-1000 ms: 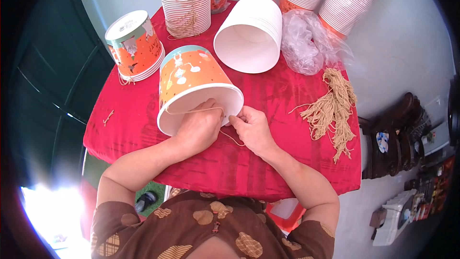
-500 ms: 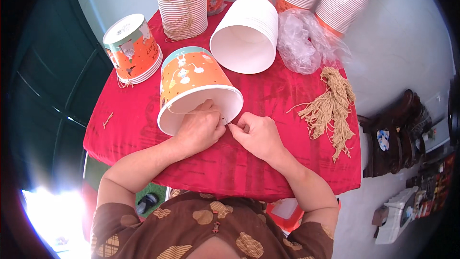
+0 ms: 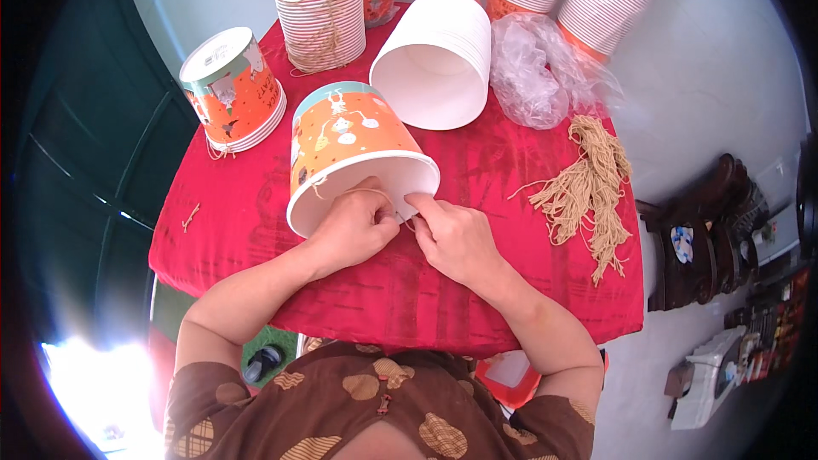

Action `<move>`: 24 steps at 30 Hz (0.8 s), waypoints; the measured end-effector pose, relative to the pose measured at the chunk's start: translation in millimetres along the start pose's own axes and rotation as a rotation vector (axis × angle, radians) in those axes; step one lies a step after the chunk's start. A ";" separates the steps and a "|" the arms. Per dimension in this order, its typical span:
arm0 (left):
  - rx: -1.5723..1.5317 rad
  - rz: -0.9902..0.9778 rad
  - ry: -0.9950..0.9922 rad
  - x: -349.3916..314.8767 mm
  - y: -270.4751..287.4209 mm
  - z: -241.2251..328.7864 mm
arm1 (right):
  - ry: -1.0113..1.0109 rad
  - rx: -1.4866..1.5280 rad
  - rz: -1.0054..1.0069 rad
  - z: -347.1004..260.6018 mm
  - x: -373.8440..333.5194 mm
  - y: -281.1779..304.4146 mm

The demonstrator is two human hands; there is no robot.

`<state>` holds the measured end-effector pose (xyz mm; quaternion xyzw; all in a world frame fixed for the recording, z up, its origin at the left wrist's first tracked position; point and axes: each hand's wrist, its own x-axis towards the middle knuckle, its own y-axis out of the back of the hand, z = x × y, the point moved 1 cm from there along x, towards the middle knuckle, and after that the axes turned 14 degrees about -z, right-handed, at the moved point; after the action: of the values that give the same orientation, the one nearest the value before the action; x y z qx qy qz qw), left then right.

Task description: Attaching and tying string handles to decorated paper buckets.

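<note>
An orange paper bucket [image 3: 345,135] with a white rim lies tilted on the table, its mouth toward me. My left hand [image 3: 351,226] is closed in front of the mouth, fingers partly inside. Thin tan twine [image 3: 371,191] runs over its knuckles, and another bit of it shows at the rim's left side. My right hand [image 3: 452,234] pinches the lower right rim, close to my left fingertips. A short piece of twine hangs between the hands; exactly how the fingers grip it is partly hidden.
A white bucket stack [image 3: 430,60] lies behind, beside crumpled clear plastic [image 3: 537,77]. A tan twine bundle [image 3: 588,196] rests at right. At left are upturned buckets [image 3: 230,94] and a scrap of twine [image 3: 189,218]. Tall bucket stacks [image 3: 319,13] stand along the red table's [image 3: 511,290] back.
The bucket has shifted slightly right and turned. My right fingers have risen onto the rim, and the twine that stretched across the mouth now curves over my left hand.
</note>
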<state>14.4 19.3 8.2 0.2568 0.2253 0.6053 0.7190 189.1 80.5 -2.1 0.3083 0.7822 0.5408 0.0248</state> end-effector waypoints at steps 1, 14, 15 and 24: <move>-0.077 -0.008 -0.006 0.7 -1.1 -1.8 | -0.013 0.025 -0.036 1.1 -0.2 -2.1; -0.639 -0.108 0.112 5.9 -2.0 -6.7 | -0.071 0.281 -0.141 11.6 1.2 -5.6; -0.560 -0.108 0.115 5.9 -2.9 -8.2 | -0.064 0.288 -0.146 11.2 1.4 -5.2; -0.529 -0.155 0.187 3.9 -4.6 -12.1 | -0.155 0.687 -0.405 6.2 1.7 14.2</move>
<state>10.9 23.7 -4.0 -0.0144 0.1440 0.6074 0.7811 196.5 89.7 8.0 0.1780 0.9582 0.2072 0.0852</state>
